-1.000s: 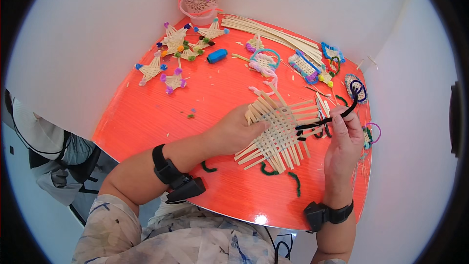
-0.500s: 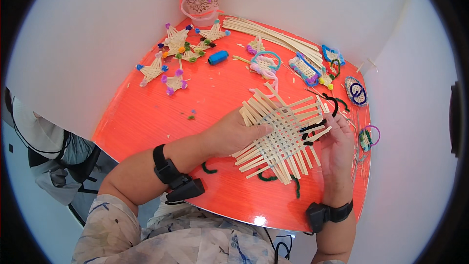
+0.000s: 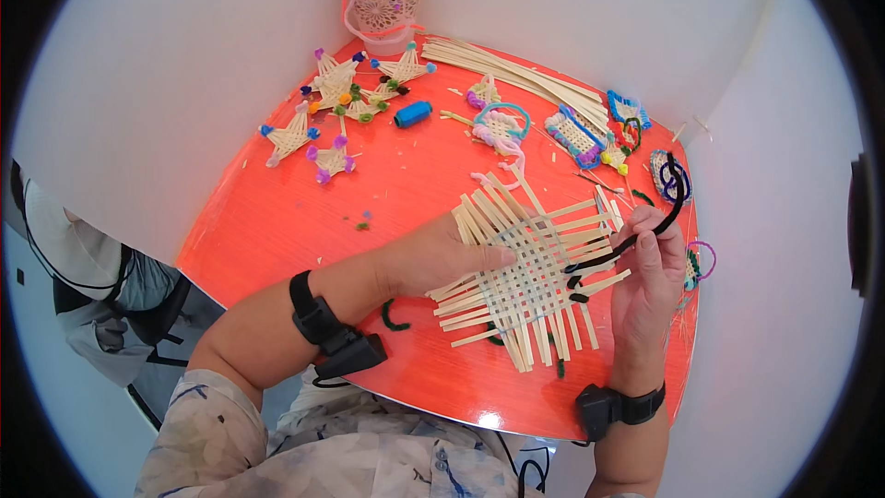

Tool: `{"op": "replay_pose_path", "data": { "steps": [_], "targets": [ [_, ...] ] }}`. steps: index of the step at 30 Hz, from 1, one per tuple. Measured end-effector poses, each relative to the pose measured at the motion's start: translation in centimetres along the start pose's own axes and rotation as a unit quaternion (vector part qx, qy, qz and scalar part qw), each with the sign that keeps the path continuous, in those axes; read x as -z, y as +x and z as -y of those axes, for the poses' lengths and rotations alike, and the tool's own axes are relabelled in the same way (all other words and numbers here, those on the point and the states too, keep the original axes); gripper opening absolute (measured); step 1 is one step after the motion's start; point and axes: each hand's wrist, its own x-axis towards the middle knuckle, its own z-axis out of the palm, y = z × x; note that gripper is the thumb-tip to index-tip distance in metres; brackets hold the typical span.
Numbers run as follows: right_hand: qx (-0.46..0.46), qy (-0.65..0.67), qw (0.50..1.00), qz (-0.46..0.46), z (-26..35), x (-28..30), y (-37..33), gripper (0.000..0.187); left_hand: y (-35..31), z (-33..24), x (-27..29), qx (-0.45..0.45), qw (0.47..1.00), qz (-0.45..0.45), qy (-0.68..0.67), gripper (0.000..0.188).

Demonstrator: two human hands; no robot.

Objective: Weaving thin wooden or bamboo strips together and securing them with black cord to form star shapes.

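My left hand (image 3: 447, 256) grips the left side of a woven mat of pale bamboo strips (image 3: 527, 288), thumb on top and fingers hidden beneath. Loose strip ends fan out all round its tight middle. A black pipe cleaner (image 3: 616, 256) is threaded through the mat's right edge, where short black loops show around the strips. Its free length is pinched between the thumb and fingers of my right hand (image 3: 648, 267), and the end curls up past the fingertips. Bits of dark green pipe cleaner (image 3: 395, 317) lie on the red table near and partly under the mat.
Woven stars with coloured tips (image 3: 332, 83) and a blue thread spool (image 3: 412, 114) lie at the far left. Behind stand a pot of pipe cleaners (image 3: 383, 14) and a pile of bamboo strips (image 3: 516, 69). Small woven pieces (image 3: 576, 136) lie at the far right. White walls enclose the table.
My right hand has moved right and slightly up, drawing the black pipe cleaner out longer from the mat's edge. The mat has turned and shifted slightly in my left hand.
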Motion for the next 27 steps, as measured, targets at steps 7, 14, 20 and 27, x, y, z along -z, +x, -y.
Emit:
{"op": "replay_pose_path", "data": {
  "steps": [7,14,20,27],
  "targets": [
    [-0.026,-0.047,0.999,-0.001,-0.5,-0.7,-0.2,0.008,-0.2,0.4,0.4,0.001,1.0,0.006,0.015,0.045],
    [-0.258,-0.04,0.956,0.136,-3.9,-0.5,-1.3,0.008,0.2,0.8,0.3,-0.013,0.997,0.064,0.033,0.035],
    [-0.296,0.037,0.952,0.067,-3.8,0.3,-0.4,0.013,-0.1,0.9,0.6,-0.012,0.996,0.068,0.057,0.037],
    [-0.226,0.223,0.948,-0.036,-0.5,1.4,0.7,0.015,0.0,0.8,0.9,-0.008,0.996,0.058,0.06,0.039]
  ]
}}
